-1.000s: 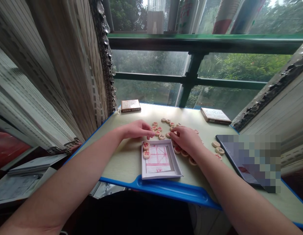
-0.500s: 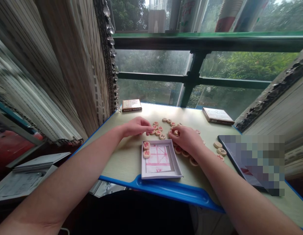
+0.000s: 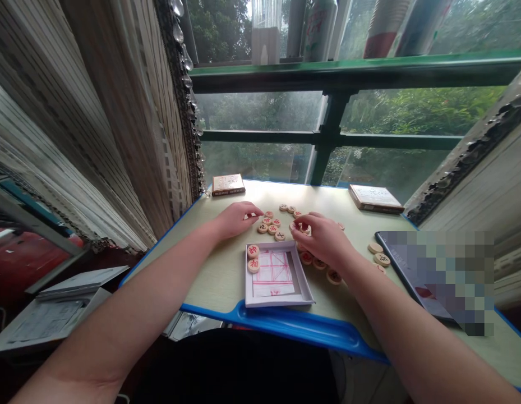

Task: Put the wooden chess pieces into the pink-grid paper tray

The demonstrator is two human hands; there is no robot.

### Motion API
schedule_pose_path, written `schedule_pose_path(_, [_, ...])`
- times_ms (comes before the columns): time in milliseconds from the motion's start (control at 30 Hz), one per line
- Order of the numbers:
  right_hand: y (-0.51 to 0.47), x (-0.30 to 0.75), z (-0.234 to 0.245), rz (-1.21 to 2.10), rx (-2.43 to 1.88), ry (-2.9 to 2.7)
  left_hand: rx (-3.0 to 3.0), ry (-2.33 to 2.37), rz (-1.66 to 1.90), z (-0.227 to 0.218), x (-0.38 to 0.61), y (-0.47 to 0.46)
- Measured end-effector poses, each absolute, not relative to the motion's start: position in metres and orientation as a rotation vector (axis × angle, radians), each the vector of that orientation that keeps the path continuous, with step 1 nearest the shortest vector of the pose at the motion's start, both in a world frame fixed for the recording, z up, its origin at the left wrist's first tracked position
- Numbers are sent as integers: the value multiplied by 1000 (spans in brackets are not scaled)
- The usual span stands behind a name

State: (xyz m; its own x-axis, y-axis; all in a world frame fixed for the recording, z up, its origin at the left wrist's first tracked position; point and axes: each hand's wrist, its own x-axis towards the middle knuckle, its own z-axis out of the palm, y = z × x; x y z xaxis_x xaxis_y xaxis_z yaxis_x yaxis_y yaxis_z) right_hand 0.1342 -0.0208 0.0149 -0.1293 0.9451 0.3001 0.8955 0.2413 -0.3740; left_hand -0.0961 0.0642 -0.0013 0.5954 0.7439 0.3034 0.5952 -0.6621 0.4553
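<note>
Round wooden Chinese chess pieces point(image 3: 272, 224) lie scattered on a pale table with a blue rim point(image 3: 285, 325). A shallow white box point(image 3: 302, 280) with a red-lined sheet inside sits near the front edge, and two pieces point(image 3: 253, 257) lie in its left end. My left hand point(image 3: 235, 219) is curled, fingertips pinched on a piece just left of the scattered group. My right hand point(image 3: 323, 238) is bent over the pieces to the right of the box, its fingertips closed on a piece.
A small brown box point(image 3: 227, 184) sits at the table's back left, and a flat pale box point(image 3: 374, 198) at the back right. A dark tablet point(image 3: 428, 275) lies at the right. A beaded curtain point(image 3: 184, 101) hangs left; the window is behind.
My left hand has lifted slightly and shifted back from the pieces. My right hand has edged a little toward the far side. The view has tilted a little.
</note>
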Motion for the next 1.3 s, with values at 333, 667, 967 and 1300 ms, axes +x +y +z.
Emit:
schedule_pose_path(333, [-58,97,18,199,-997,-2354,2430,1067,728,-4,-89,62])
schedule_pose_path(667, [-69,84,15,210,-967,-2457,2441,1173,688,-4,-93,64])
schedule_pose_path(967, [-35,112,18,-190,-1538,-2100,2525,1230,594,-2,-95,64])
schedule_pose_path(1300, [-2,129,5,126,-1919,-2103,2415,869,687,-10,-73,69])
